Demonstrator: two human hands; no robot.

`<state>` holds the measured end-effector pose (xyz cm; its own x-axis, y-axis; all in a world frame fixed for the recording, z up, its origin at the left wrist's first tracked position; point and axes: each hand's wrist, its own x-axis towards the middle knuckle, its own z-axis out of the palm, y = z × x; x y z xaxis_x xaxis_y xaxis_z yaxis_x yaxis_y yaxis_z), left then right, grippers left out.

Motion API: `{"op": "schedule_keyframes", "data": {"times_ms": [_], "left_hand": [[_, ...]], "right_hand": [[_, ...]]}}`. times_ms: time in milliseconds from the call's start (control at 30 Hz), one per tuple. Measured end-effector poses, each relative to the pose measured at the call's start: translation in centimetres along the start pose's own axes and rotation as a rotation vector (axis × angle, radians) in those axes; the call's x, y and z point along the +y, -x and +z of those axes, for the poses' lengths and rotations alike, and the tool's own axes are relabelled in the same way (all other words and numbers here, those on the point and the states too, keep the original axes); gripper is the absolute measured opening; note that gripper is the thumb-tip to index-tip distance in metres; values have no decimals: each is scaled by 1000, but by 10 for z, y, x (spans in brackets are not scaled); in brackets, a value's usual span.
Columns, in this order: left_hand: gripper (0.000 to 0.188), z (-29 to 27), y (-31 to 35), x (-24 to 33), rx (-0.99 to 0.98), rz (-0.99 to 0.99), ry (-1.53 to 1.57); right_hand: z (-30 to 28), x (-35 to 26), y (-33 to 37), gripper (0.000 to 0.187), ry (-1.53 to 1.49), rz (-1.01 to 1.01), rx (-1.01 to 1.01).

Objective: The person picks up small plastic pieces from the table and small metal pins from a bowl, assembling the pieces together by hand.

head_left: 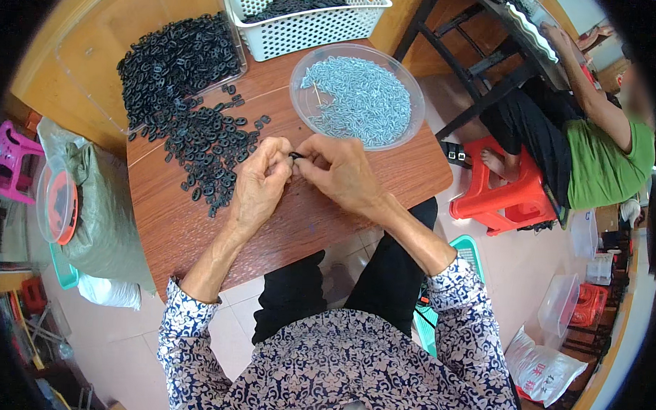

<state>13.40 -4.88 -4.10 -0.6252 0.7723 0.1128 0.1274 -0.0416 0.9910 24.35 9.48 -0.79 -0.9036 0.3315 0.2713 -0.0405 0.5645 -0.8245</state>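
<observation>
Over the wooden table my left hand (262,175) and my right hand (344,169) meet fingertip to fingertip, both pinched closed. A small black plastic piece (296,155) shows between them, gripped by the right fingers. Whatever the left fingers pinch is hidden. Left of my left hand, loose black oval plastic pieces with holes (211,147) spread out from a large heap (175,62). Just beyond my right hand stands a round clear tub (416,110) holding many small light-blue metallic pins (368,98), with a thin stick among them.
A white perforated basket (312,37) with black pieces stands at the table's far edge. On the right, a person in a green shirt (607,168) sits beside a red stool (505,189) and another table. A grey-green sack (100,204) stands left of my wooden table (196,247).
</observation>
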Motion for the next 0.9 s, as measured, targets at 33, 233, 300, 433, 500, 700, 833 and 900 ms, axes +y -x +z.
{"op": "schedule_keyframes", "data": {"times_ms": [33, 233, 300, 433, 500, 700, 833, 900], "left_hand": [[12, -2, 0, 2, 25, 4, -140], [13, -74, -40, 12, 250, 355, -756], [15, -84, -60, 3, 202, 374, -800], [12, -70, -88, 12, -111, 396, -879], [10, -67, -102, 11, -268, 379, -993], [8, -61, -120, 7, -441, 326, -1034], [6, -54, -115, 12, -412, 239, -1082], [7, -56, -115, 9, -419, 243, -1080]], "right_hand": [[6, 7, 1, 11, -1, -1, -2], [45, 24, 2, 17, 326, -247, 124], [48, 24, 0, 17, 254, -211, 94], [46, 27, 1, 17, 141, -186, 106], [46, 29, 1, 16, 116, -166, 92], [42, 31, 1, 14, 94, -171, 89], [45, 36, -1, 13, 110, -244, 116], [45, 34, 0, 12, 115, -237, 111]]}}
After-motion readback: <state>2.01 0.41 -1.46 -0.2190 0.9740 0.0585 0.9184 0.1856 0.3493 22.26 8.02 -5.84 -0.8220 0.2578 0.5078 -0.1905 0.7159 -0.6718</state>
